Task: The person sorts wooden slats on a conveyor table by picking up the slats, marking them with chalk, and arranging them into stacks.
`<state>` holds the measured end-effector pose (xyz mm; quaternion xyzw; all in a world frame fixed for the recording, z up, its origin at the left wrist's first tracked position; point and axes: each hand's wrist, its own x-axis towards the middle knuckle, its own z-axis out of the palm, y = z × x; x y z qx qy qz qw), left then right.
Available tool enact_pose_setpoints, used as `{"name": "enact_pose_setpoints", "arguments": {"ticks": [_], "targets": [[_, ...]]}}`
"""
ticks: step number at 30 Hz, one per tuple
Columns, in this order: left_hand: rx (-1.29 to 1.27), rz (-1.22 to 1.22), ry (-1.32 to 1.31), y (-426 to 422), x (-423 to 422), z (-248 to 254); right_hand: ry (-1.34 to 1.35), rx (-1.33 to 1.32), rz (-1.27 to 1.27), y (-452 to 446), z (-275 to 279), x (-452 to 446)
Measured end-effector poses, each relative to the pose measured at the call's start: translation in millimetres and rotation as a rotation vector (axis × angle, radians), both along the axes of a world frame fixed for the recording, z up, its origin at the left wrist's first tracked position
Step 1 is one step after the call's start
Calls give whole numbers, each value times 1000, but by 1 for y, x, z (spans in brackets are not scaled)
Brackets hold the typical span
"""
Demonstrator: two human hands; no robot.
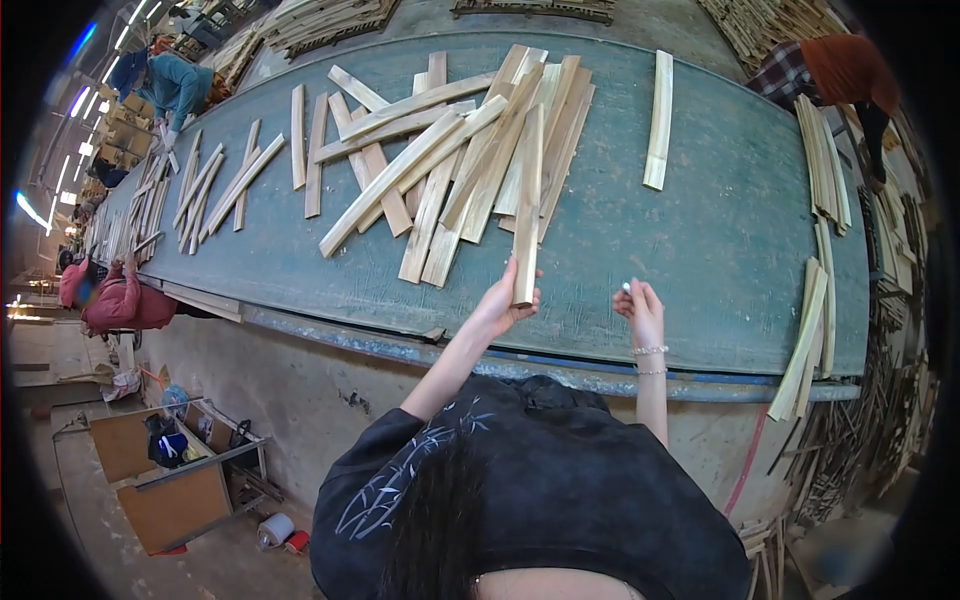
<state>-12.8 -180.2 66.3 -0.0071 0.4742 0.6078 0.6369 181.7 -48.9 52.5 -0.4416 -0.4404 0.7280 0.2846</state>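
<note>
My left hand (pixel 510 298) is wrapped round the near end of a long wooden strip (pixel 527 210), whose far part lies over a heap of strips. My right hand (pixel 640 303), with bracelets at the wrist, is closed in a pinch on a small white piece (pixel 627 287), perhaps chalk. The heaped strips (pixel 400 180) cross each other on the green table (pixel 700 250) ahead and to the left. A single strip (pixel 658 120) lies apart, beyond my right hand.
More strips (pixel 814 330) lie at the table's right edge. On the left, one person in teal (pixel 180 85) and another in pink (pixel 125 300) stand at the table. A person in a rust top (pixel 845 70) is at the far right. A wooden frame (pixel 180 470) stands below left.
</note>
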Motion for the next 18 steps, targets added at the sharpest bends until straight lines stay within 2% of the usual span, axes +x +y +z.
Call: {"name": "enact_pose_setpoints", "arguments": {"ticks": [2, 3, 5, 13, 16, 18], "targets": [[-58, 33, 272, -3, 14, -3, 19, 20, 93, -5, -1, -13], [-59, 34, 273, -8, 17, -3, 20, 20, 95, -8, -2, -18], [-66, 19, 446, -15, 22, -3, -9, 33, 152, -13, -3, -27], [-47, 25, 599, -44, 37, -3, -9, -29, 184, -22, -7, -30], [-66, -57, 747, -45, 40, 4, -25, -7, 141, -18, -11, -22], [-124, -111, 963, -45, 45, 7, -32, 1, 108, -15, -12, -16]]}}
